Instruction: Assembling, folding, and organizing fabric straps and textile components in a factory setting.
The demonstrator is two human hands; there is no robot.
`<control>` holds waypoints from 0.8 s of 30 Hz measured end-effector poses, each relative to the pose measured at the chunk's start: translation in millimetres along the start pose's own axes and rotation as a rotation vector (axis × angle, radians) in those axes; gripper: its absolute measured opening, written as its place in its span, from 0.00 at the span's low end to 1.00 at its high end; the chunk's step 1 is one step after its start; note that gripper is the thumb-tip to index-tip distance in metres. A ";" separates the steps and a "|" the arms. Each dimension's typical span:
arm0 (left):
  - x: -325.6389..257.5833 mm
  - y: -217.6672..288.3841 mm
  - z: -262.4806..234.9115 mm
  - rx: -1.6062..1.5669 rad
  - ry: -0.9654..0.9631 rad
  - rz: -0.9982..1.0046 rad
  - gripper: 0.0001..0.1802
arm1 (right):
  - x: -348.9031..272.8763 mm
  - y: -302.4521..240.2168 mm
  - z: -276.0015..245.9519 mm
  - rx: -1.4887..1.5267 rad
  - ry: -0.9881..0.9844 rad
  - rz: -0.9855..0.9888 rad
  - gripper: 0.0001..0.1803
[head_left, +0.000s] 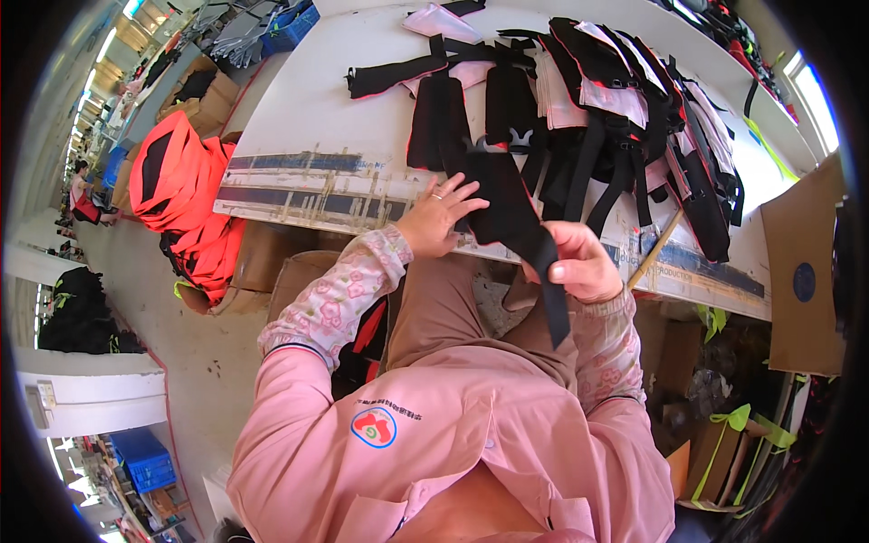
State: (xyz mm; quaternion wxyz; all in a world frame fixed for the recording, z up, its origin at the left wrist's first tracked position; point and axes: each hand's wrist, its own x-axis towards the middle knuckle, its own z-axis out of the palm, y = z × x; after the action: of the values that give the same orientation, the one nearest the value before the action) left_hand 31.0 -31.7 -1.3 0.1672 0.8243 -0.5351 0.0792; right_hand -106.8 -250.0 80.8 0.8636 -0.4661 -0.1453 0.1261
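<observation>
A black padded strap with red edging (500,201) lies slantwise across the near edge of the white table (299,127). My right hand (584,264) is closed on its near end, thumb on top, and a flat black webbing tail (555,312) hangs down from there over my lap. At the strap's left edge my left hand (441,215) is open, its fingers spread and the fingertips by the black fabric. Just beyond lie more black padded straps (438,122) with grey buckles (520,138). Whatever is under my right fingers is hidden.
A heap of black straps and pale pink pieces (625,100) covers the table's right side. Orange-red fabric bundles (176,185) stand at the left. A cardboard box (804,271) is at the right, below a white shelf (715,68). Far left, another person (84,195) sits.
</observation>
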 end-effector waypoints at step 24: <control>-12.0 6.9 43.4 -0.525 -0.040 -0.148 0.27 | 21.9 117.0 -90.7 -0.861 0.650 -0.239 0.22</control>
State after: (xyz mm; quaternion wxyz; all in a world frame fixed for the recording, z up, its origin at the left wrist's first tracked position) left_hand 17.7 -39.7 -44.1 0.3697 0.7911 -0.4788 -0.0909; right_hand -62.7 -249.5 -62.2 0.6036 -0.7724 0.0383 -0.1938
